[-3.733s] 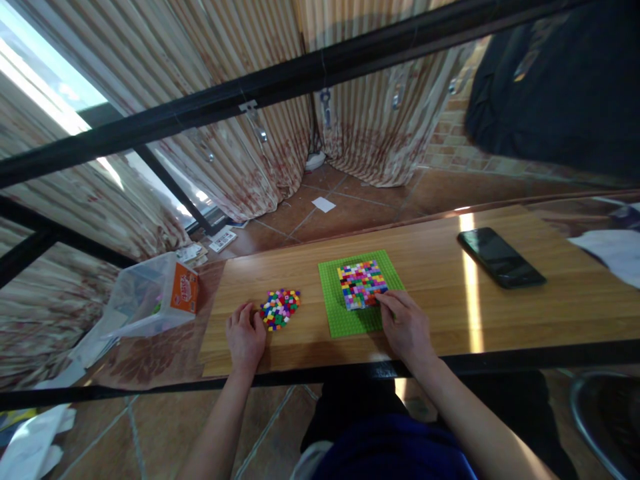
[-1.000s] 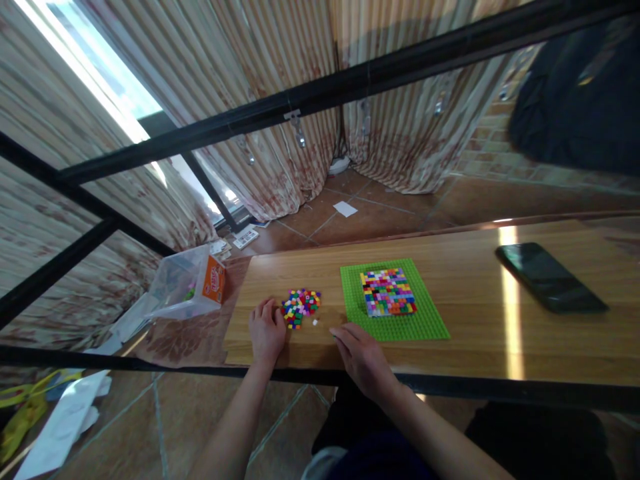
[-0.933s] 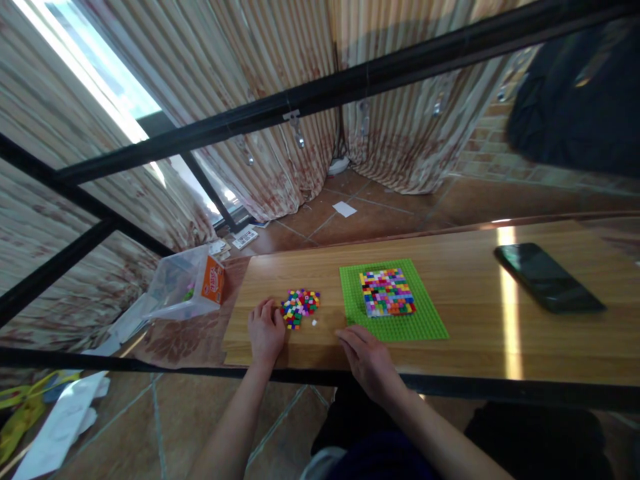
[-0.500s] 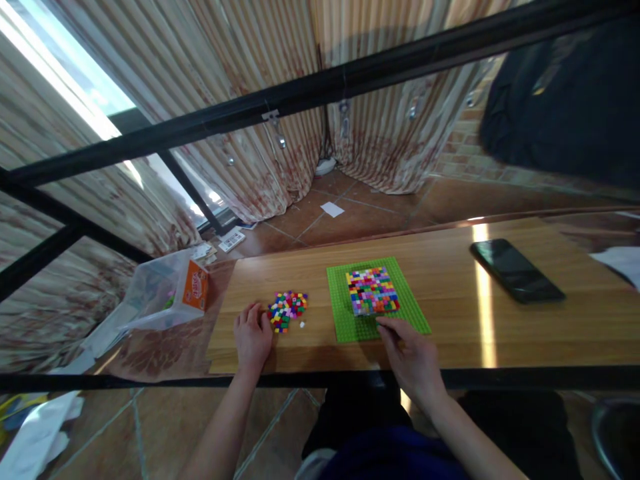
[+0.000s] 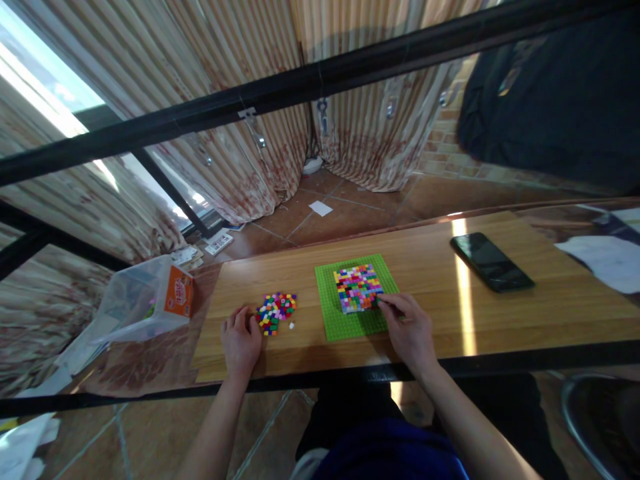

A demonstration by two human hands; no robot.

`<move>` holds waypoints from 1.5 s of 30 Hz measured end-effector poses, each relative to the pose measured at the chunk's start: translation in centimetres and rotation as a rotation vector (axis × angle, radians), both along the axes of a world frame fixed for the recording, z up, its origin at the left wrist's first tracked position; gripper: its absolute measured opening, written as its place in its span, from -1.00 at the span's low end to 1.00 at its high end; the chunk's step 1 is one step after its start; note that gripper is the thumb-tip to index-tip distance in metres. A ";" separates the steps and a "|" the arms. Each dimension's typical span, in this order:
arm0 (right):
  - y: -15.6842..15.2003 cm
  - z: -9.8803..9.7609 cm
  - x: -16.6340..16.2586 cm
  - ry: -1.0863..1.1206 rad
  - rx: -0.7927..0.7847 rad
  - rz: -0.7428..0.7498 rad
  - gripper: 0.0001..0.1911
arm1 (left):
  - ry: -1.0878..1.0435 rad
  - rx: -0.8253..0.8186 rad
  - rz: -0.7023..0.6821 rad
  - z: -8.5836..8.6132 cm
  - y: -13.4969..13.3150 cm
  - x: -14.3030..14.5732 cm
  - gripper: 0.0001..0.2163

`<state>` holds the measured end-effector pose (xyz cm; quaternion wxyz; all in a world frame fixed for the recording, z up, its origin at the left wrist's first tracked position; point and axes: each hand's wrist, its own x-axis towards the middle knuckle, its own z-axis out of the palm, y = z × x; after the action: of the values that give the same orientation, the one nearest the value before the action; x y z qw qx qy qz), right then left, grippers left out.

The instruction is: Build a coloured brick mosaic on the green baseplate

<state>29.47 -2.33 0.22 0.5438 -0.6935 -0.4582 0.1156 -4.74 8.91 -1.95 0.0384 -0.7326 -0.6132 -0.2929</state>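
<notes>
My right hand (image 5: 409, 330) pinches thumb and forefinger together at the lower right corner of a multicoloured block of small toy bricks (image 5: 356, 287). Whatever sits between those fingertips is too small to make out. Beneath the block lies a green studded baseplate (image 5: 334, 327), its studs bare around the edges. My left hand (image 5: 241, 343) rests on the table, fingers bent and slightly apart, just left of a loose pile of coloured bricks (image 5: 275, 310). One white brick (image 5: 291, 326) lies apart from the pile, on its right side.
A black phone (image 5: 493, 263) lies on the wooden table (image 5: 435, 327) to the right, with white paper (image 5: 607, 257) beyond it. Left of the table stands a clear plastic box (image 5: 135, 300) with an orange label. A black metal bar (image 5: 280, 83) crosses above the far side.
My right hand has moved up from the baseplate's near part to the block's lower right corner. My left hand stays beside the pile. The whole view has shifted slightly.
</notes>
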 end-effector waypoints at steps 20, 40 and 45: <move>0.6 0.4 0.2 0.002 -0.075 -0.068 -0.69 | 0.029 0.011 0.003 -0.1 0.0 0.0 -0.72; 1.5 1.8 -0.5 0.082 -0.229 -0.188 -0.59 | 0.009 -0.009 -0.003 0.0 0.0 0.0 -0.72; 1.6 1.8 -0.5 0.089 -0.235 -0.162 -0.60 | 0.023 -0.005 0.006 -0.1 0.0 0.0 -0.71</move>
<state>29.01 -0.69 2.07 0.4864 -0.7811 -0.3595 0.1550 -4.75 8.95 -2.09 0.0447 -0.7341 -0.6156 -0.2829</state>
